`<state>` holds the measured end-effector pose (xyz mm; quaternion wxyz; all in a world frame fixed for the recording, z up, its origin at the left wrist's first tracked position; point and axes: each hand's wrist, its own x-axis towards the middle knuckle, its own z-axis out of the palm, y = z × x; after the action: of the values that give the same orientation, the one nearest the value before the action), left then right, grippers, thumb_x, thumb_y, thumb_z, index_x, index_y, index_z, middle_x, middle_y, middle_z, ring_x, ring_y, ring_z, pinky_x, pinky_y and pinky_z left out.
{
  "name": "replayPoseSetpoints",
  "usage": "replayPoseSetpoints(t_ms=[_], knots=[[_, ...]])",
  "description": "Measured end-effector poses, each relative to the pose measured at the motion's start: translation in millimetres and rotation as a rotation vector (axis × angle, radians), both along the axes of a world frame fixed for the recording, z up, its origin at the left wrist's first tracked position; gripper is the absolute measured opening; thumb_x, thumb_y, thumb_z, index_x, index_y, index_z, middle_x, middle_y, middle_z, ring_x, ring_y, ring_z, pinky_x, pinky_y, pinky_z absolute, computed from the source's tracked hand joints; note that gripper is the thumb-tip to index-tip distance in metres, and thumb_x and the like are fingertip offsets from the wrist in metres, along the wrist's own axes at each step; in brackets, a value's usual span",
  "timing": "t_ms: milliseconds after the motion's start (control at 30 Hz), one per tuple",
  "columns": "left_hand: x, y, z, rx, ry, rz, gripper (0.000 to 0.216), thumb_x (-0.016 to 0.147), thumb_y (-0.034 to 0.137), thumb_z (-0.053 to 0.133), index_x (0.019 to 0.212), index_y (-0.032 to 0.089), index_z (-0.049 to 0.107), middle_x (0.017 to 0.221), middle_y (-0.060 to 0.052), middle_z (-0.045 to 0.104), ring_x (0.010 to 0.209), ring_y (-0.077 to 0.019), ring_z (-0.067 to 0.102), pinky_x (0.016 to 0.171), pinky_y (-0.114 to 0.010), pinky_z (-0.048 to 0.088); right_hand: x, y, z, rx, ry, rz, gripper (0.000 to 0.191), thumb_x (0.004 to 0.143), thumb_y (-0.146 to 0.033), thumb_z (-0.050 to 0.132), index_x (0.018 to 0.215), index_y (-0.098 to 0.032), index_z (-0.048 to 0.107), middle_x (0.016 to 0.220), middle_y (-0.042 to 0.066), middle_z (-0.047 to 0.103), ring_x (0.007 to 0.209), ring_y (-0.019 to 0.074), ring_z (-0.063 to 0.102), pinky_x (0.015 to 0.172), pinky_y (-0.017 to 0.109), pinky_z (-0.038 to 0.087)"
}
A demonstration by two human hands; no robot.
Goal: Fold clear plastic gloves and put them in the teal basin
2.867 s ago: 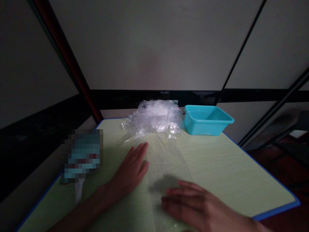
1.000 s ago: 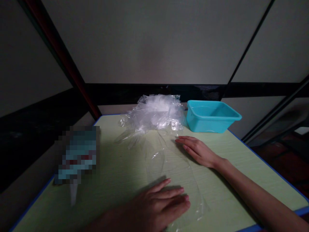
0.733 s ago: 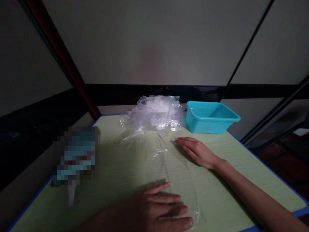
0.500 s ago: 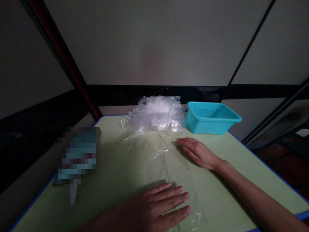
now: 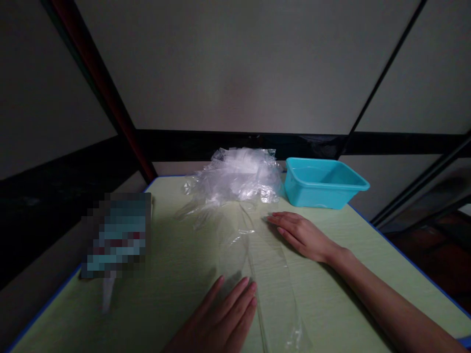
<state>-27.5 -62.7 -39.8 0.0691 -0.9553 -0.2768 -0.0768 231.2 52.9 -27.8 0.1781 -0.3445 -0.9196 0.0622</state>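
Observation:
A clear plastic bag [image 5: 272,274] lies spread on the pale green table [image 5: 162,245], its far end close to a heap of crumpled clear bags [image 5: 243,176]. My left hand [image 5: 224,314] rests palm down over the bag's near left part, fingers stretched out and slightly apart. Beside the bag's far right edge lies my right hand [image 5: 298,233], also palm down with its fingers extended. Neither hand grasps anything. The bag is so thin that its outline is hard to follow in places.
An open turquoise plastic bin [image 5: 316,191] stands at the back right, next to the heap. On the left lies a blurred-out, pixelated item [image 5: 117,235] with a whitish strip [image 5: 107,294] sticking out below. A light panelled wall [image 5: 235,73] rises behind the table.
My left hand has moved left across the bag, and its fingers now point more away from me. The right hand stays in place. The bag's near part has shifted slightly left.

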Motion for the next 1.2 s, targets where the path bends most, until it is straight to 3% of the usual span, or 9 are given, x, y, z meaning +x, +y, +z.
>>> replayPoseSetpoints(t_ms=[167,367,567,667,733,833,967,1067,1200], knots=[[-4.3,-6.1,-15.0,0.073,0.057,0.043,0.057,0.084,0.008,0.033,0.139,0.014,0.020,0.137,-0.006,0.037,0.127,-0.0190,0.031,0.102,-0.034,0.030,-0.1,0.4,-0.2,-0.010,0.007,0.011,0.036,0.092,-0.023,0.032,0.123,-0.013,0.047,0.118,0.011,0.056,0.114,0.0206,0.048,0.098,0.041,0.037],[-10.7,-4.4,-12.7,0.048,0.093,0.042,0.061,0.080,0.004,0.032,0.139,0.018,0.022,0.139,-0.003,0.035,0.128,-0.0174,0.030,0.101,-0.033,0.032,0.9,1.4,-1.6,-0.011,0.003,0.008,0.036,0.092,-0.023,0.031,0.123,-0.012,0.046,0.119,0.012,0.056,0.114,0.0205,0.047,0.097,0.041,0.038],[-22.9,-7.0,-17.0,0.028,0.028,0.061,0.066,0.081,0.003,0.032,0.141,0.022,0.012,0.138,0.000,0.037,0.127,-0.0161,0.033,0.104,-0.032,0.027,0.7,0.9,-1.5,-0.022,-0.015,0.004,0.037,0.092,-0.024,0.031,0.123,-0.010,0.047,0.118,0.012,0.056,0.114,0.0201,0.047,0.098,0.040,0.037],[-27.9,-6.0,-19.5,0.012,-0.005,0.038,0.062,0.085,0.008,0.035,0.141,0.023,0.013,0.136,0.000,0.041,0.125,-0.0158,0.035,0.104,-0.030,0.026,0.5,0.9,-1.5,-0.020,-0.003,0.007,0.037,0.092,-0.024,0.031,0.123,-0.012,0.047,0.119,0.012,0.056,0.114,0.0203,0.047,0.097,0.041,0.038],[-27.0,-4.3,-19.4,-0.019,-0.032,0.026,0.059,0.087,0.023,0.038,0.141,0.019,0.013,0.137,-0.003,0.039,0.126,-0.0187,0.034,0.103,-0.031,0.028,-1.4,-0.8,-1.2,-0.016,0.013,0.001,0.037,0.092,-0.024,0.031,0.123,-0.012,0.047,0.121,0.012,0.055,0.114,0.0209,0.047,0.097,0.042,0.038],[-16.2,-1.1,-16.8,0.007,-0.187,0.066,0.074,0.085,0.048,0.037,0.141,0.011,0.007,0.141,-0.012,0.031,0.127,-0.0269,0.031,0.101,-0.037,0.032,-10.0,-8.9,0.2,-0.015,0.026,-0.012,0.040,0.091,-0.024,0.031,0.128,-0.012,0.042,0.129,0.013,0.048,0.119,0.0216,0.043,0.100,0.044,0.035],[7.7,4.8,-8.9,-0.074,-0.179,0.279,0.068,0.087,0.030,0.041,0.141,0.010,0.005,0.144,-0.015,0.019,0.129,-0.0274,0.025,0.100,-0.040,0.034,-29.8,-26.8,1.8,-0.037,-0.066,0.058,0.050,0.091,-0.028,0.033,0.136,-0.008,0.027,0.141,0.015,0.027,0.130,0.0219,0.025,0.106,0.041,0.024],[18.6,9.6,-5.1,-0.114,-0.180,0.279,0.069,0.085,0.031,0.045,0.140,0.009,0.009,0.144,-0.016,0.018,0.130,-0.0278,0.021,0.100,-0.043,0.033,-40.6,-36.6,0.9,-0.079,-0.144,0.153,0.058,0.091,-0.034,0.035,0.139,-0.005,0.019,0.144,0.016,0.016,0.133,0.0222,0.014,0.108,0.038,0.018],[19.7,12.3,-8.0,-0.156,-0.157,0.271,0.069,0.083,0.033,0.049,0.138,0.009,0.015,0.144,-0.016,0.020,0.131,-0.0277,0.020,0.101,-0.043,0.033,-42.2,-39.6,-1.6,-0.141,-0.190,0.193,0.063,0.091,-0.042,0.033,0.139,-0.005,0.017,0.144,0.017,0.014,0.133,0.0220,0.010,0.109,0.038,0.015]])
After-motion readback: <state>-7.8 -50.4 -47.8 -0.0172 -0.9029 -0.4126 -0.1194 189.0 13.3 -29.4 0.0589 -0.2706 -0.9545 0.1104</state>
